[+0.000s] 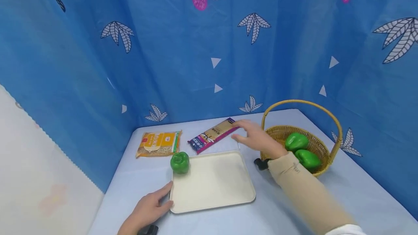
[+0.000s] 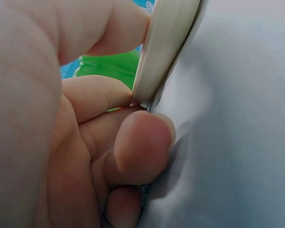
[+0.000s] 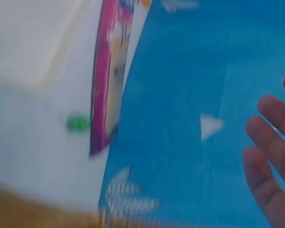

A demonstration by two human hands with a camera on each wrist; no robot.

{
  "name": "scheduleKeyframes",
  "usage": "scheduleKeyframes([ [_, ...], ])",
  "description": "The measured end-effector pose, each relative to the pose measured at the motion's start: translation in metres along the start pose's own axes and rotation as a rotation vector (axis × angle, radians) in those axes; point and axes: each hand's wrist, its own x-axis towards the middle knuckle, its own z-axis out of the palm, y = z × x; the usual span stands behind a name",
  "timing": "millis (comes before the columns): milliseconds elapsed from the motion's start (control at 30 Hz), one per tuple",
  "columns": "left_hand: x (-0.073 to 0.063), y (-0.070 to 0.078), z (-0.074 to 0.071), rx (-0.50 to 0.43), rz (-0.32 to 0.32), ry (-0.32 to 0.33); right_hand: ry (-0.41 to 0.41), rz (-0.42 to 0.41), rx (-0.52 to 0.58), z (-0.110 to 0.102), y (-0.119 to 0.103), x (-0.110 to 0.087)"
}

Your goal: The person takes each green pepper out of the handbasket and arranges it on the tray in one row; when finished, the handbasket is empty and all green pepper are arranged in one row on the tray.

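My right hand [image 1: 258, 139] hangs with its fingers [image 3: 268, 140] spread and nearly straight, holding nothing; my left hand [image 1: 151, 206] lies with thumb and forefinger parted, their tips against the left edge of the cream tray [image 1: 215, 184], touching rather than gripping it. The relation that counts, I judge, is between my right fingertips and the purple-edged packet [image 1: 212, 136], which lies flat behind the tray: it stretches away from them to the left, its long axis slanting from a near left end to a far right end, and that far end is the one beside my fingers. My right hand is plainly the nearer of the two. In the head view the fingertips seem to meet the packet's far end, but the right wrist view, though blurred, shows a wide gap between them, so I take them to be apart. That view also shows a small green blur [image 3: 78, 123] beside the packet, which I cannot identify and cannot find from above. The left wrist view shows my fingertips meeting the tray's side, with green beyond. Further out, a green pepper [image 1: 180, 162] sits at the tray's far left corner, a grain bag [image 1: 160, 139] lies behind it, and at my right a wicker basket [image 1: 277, 133] holds two more peppers [image 1: 296, 141].
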Motion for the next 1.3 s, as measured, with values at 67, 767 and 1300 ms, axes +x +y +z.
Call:
scheduleKeyframes([
  [67,-0.002,-0.002,-0.003,0.011,-0.006,0.003,0.020,0.051,-0.016,-0.020,0.018,-0.014],
  [767,-0.002,-0.004,-0.001,-0.039,0.003,-0.029,0.149,0.268,-0.062,-0.022,0.130,-0.079],
  [1300,0.003,-0.004,-0.001,-0.065,0.009,-0.022,-0.149,0.385,0.078,-0.011,0.139,-0.079],
])
